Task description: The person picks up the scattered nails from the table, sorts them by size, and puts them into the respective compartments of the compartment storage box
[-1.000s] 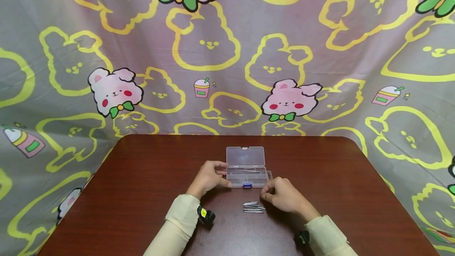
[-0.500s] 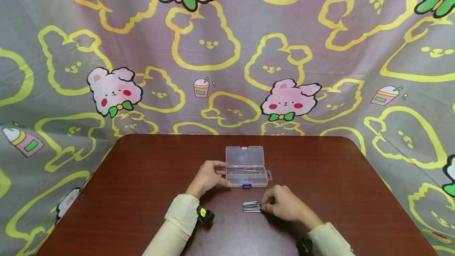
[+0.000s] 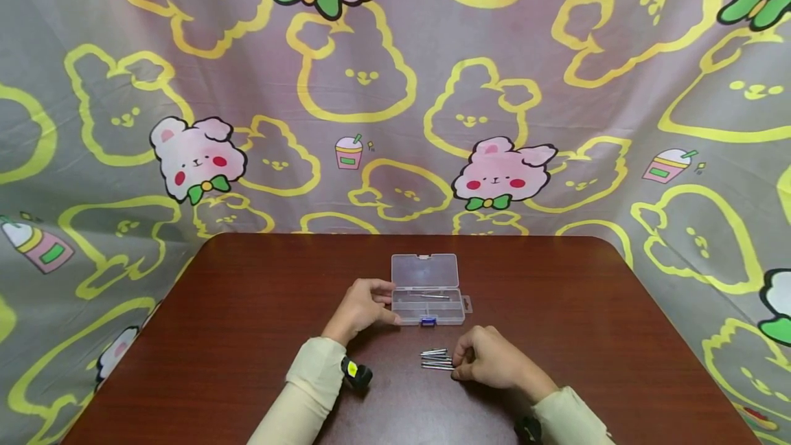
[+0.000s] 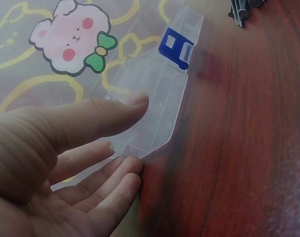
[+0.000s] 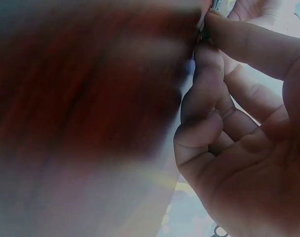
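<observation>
Table edges: the dark wood tabletop (image 3: 278, 273) has a straight far edge with rounded corners, and its sides spread wider toward the person.
Room for moving: wood stretches broadly left and right of the box and hands; a strip of it lies between the lid and the far edge, and a narrow one between the box and the loose nails.
Left hand (image 3: 360, 309): at the box's left end, thumb extended by the near corner, fingers slightly bent, a wide gap between thumb and fingers; it touches the box.
Right hand (image 3: 494, 357): fingers curled, thumb and forefinger tips together in a pinch at the right ends of the loose nails, metal showing between them.
Clear plastic box (image 3: 446, 309): between and beyond the hands, blue latch (image 3: 428, 321) toward the person, hang tab (image 3: 467, 304) on the right.
Lid (image 3: 423, 271): swung open to the far side.
Long rear compartment: holds at least one nail (image 3: 435, 297).
Loose nails (image 3: 437, 362): a small bunch lying roughly side by side, nearer the person than the box.
Sleeves: pale; a black wrist device (image 3: 356, 373) sits by the left cuff (image 3: 318, 362).
Backdrop: grey cloth (image 3: 395, 143) printed with yellow outlines and pink rabbit faces.
</observation>
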The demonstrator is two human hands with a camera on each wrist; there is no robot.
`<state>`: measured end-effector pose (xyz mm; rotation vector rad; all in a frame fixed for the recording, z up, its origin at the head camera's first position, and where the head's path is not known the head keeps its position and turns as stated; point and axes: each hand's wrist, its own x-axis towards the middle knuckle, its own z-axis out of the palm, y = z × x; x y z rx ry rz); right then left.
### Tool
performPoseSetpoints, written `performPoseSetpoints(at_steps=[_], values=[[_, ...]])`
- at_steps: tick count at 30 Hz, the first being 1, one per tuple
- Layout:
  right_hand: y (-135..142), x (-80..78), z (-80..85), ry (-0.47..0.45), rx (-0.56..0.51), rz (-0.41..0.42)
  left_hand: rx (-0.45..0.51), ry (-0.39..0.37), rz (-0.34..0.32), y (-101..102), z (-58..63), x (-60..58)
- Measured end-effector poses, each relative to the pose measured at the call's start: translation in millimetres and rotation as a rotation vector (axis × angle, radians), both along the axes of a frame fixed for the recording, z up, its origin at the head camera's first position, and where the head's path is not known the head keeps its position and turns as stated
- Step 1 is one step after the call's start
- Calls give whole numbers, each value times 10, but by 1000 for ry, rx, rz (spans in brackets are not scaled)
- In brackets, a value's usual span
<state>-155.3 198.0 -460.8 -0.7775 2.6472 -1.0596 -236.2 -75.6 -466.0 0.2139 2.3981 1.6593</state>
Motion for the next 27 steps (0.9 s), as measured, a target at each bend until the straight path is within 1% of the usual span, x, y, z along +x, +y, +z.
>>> performPoseSetpoints(at_steps=[8, 16, 20, 27], values=[[-16, -17, -26, 45, 28, 11, 26, 11, -3, 9, -15, -7], [-18, -20, -9, 90, 74, 16, 17, 16, -1, 2, -13, -20], [-27, -19, -2, 84, 95, 30, 21, 9, 2, 4, -17, -20], [-47, -13, 27, 62, 94, 44, 26, 8, 1, -6, -11, -17]])
